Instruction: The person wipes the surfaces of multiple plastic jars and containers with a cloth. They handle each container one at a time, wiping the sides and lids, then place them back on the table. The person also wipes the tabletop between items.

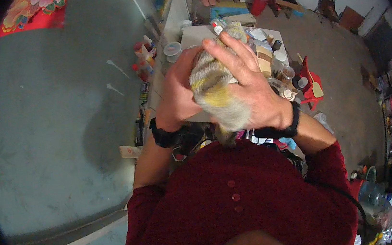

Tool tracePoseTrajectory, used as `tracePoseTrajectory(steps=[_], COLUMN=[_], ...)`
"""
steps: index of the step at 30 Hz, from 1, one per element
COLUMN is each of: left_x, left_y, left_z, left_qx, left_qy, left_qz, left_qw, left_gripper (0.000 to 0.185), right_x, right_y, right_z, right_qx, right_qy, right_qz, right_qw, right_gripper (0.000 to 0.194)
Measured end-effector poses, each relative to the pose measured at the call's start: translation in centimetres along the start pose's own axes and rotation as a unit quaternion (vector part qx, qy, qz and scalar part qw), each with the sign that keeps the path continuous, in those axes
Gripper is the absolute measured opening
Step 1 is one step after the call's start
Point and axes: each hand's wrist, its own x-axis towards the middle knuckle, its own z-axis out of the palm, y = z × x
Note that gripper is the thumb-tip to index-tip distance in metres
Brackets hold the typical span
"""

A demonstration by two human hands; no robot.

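A striped cloth [219, 100] in grey, white and yellow is bunched up between my two hands, held above the near part of the table. My left hand [177, 92] wraps its left side, with the fingers mostly hidden behind the fabric. Across its right side lies my right hand [255, 88], fingers stretched forward and pressing on it. A loose end of the cloth hangs down towards my chest. Whether something is wrapped inside cannot be seen. Each wrist wears a black band.
The white table [193, 35] bears a small white bottle with a red cap [217, 28], lidded tubs [172, 49], an open cardboard box [264, 60] and clear jars [287, 72]. A red stool [311, 85] with a pale yellow spatula stands right. A wall runs along the left.
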Motion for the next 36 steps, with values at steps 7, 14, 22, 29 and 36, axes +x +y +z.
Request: tracePoseTrajectory(steps=[7,14,22,29,36], left_x=[-0.3,-0.5,0.7,1.1,0.5], left_y=[-0.3,-0.2,0.5,0.3,0.2], left_z=[-0.4,-0.3,-2.3,-1.5,-2.0], left_qx=[0.234,0.219,0.124,-0.04,0.072], left_qy=[-0.028,-0.014,-0.008,-0.1,-0.085], left_qz=[0.107,0.073,0.087,-0.031,0.059], left_qw=[0.966,0.973,0.988,0.994,0.992], left_gripper=[0.072,0.079,0.089,0.091,0.076], right_x=[2.9,2.2,-2.3,-4.4,-4.3], right_y=[1.1,4.7,8.1,7.3,6.4], right_z=[1.4,2.2,3.7,7.8,8.1], right_qx=[0.013,0.142,0.615,0.746,0.647], right_qy=[0.052,0.104,0.138,0.063,0.088], right_qz=[0.075,0.223,0.423,0.394,0.421], right_qw=[0.996,0.959,0.651,0.533,0.63], right_gripper=[0.032,0.03,0.047,0.049,0.048])
